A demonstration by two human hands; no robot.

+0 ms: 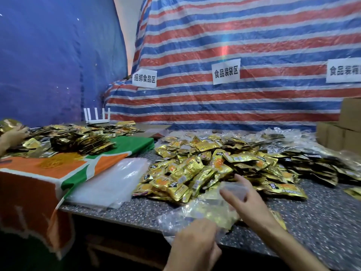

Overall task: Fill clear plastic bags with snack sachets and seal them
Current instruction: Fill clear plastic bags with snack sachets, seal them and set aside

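Observation:
A clear plastic bag (207, 212) partly filled with gold sachets lies on the speckled table near the front edge. My left hand (195, 243) grips the bag's near end, fingers curled over the plastic. My right hand (248, 200) holds the bag's far end, thumb and fingers pinching the clear film. Just behind the bag a large heap of gold snack sachets (211, 169) spreads across the table. A stack of flat empty clear bags (113, 180) lies to the left of the heap.
An orange and green cloth (68, 169) covers the table on the left, with more sachets (78, 139) and yellow rubber bands (52, 162) on it. Another person's hand (13, 135) reaches in at far left. Cardboard boxes (343, 128) stand at right; a white router (97, 116) at the back.

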